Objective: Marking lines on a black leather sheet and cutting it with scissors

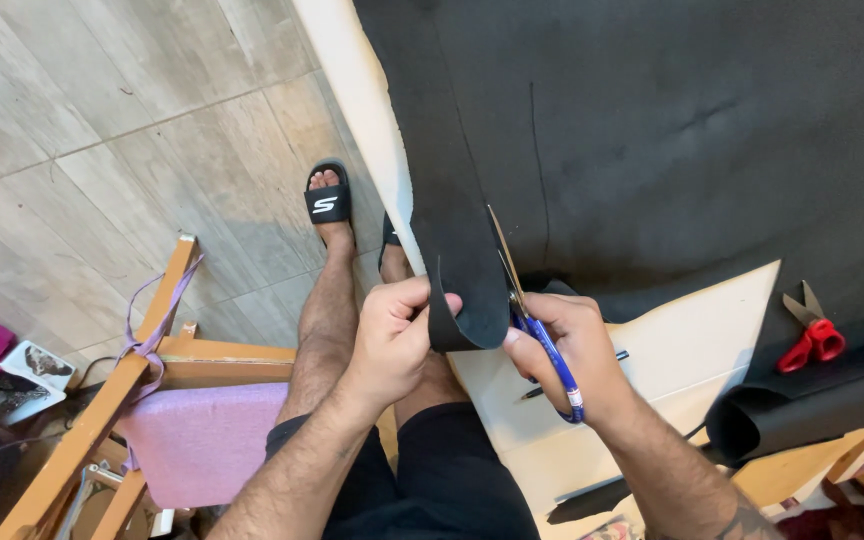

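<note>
Two hands [392, 335] on black sheet [467, 270]

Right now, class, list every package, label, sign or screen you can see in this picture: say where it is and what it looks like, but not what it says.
Label band: small white and red strip round the blue scissors' handle, in the right hand.
Logo mark: white shape on the black sandal strap, on the floor.
Printed card or packet: far left, white edges with a dark picture; too blurred to identify.
No signs or screens show.
</note>
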